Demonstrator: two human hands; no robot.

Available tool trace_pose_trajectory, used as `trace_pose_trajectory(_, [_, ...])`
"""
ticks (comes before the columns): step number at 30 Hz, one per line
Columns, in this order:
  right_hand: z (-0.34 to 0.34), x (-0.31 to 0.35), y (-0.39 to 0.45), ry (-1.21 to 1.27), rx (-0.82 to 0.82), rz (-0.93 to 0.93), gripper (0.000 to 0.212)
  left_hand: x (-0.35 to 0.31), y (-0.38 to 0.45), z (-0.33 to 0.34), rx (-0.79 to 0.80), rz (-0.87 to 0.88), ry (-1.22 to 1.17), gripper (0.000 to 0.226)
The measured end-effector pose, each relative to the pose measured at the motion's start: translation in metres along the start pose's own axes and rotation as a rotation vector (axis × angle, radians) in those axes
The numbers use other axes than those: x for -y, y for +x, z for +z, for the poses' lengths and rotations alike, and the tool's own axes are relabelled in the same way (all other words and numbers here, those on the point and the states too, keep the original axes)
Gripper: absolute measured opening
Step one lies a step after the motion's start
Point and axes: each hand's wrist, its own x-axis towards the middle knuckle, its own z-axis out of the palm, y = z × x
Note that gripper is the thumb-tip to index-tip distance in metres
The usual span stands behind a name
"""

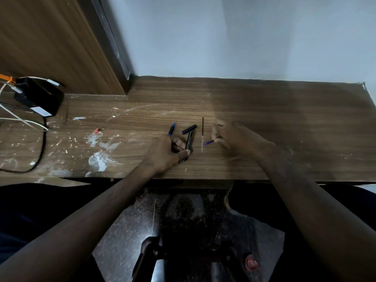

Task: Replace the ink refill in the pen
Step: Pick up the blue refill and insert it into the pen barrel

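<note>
Left hand (pixel 162 153) clamps black pen barrel (pixel 188 144); right hand (pixel 234 137) pinches blue refill (pixel 209 142). Thin refill may bend if misaligned.

My wooden table (pixel 264 110) has white paint spots. On it lie a blue pen piece (pixel 172 128), a black cap (pixel 189 129), a thin refill (pixel 202 133) and a black box (pixel 38 94) with wires.
</note>
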Motion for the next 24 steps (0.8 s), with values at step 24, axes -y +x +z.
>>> trace_pose_trajectory(24, [-0.013,0.032,0.012,1.503,-0.439,0.429,0.015,0.002,0.005,0.003,-0.034,0.183,0.009,0.009])
